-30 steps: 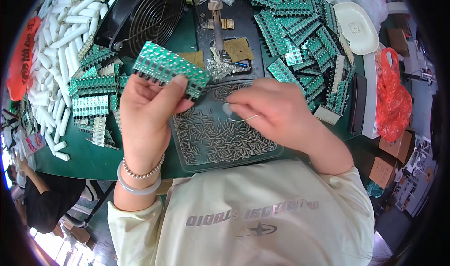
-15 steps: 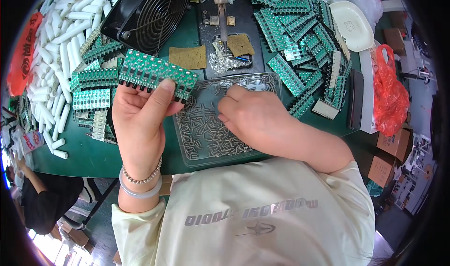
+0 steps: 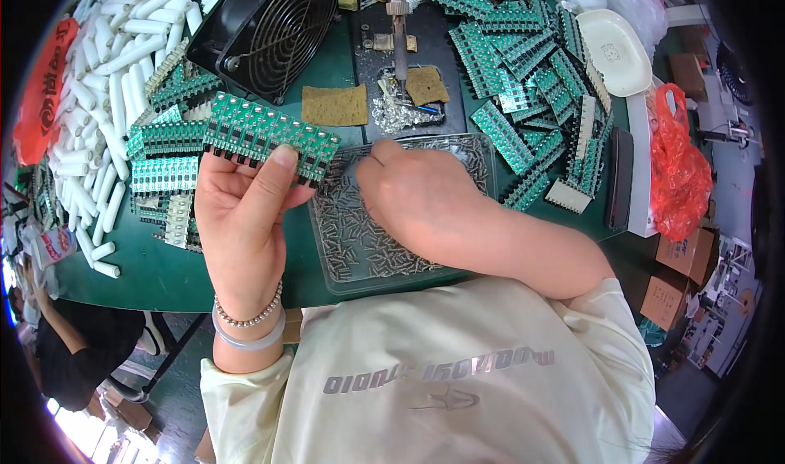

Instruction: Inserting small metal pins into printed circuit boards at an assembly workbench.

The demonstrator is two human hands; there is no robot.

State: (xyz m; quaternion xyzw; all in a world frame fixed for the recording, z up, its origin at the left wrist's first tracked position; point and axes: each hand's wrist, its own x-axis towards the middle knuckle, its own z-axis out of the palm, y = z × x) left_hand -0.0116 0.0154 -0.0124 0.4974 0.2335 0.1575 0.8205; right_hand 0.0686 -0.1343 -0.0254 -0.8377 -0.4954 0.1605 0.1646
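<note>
A green circuit board panel (image 3: pixel 270 137) is pinched between the thumb and fingers of my left hand (image 3: pixel 245 202), tilted above the green table. Black parts line its lower edge. Beside it, my right hand (image 3: pixel 421 190) is over a clear plastic tray (image 3: pixel 360 282), its fingers curled together at the tray's far side. What those fingers hold, if anything, is hidden. Many small metal pins (image 3: pixel 352 231) lie scattered in the tray. A soldering iron (image 3: pixel 400 47) points down beyond the tray, its tip over silvery solder scraps (image 3: pixel 396 112) and a brown sponge (image 3: pixel 427 85).
A black fan (image 3: pixel 266 35) stands at the back left, near a brown pad (image 3: pixel 334 106). White tubes (image 3: pixel 106 121) heap up on the left. More circuit boards (image 3: pixel 523 71) are piled right, beside a cream dish (image 3: pixel 613 51) and a red plastic bag (image 3: pixel 680 170). A person sits at far left.
My right hand has shifted left across the tray, toward the board. My left hand still holds the circuit board panel, which has moved very slightly down and left.
</note>
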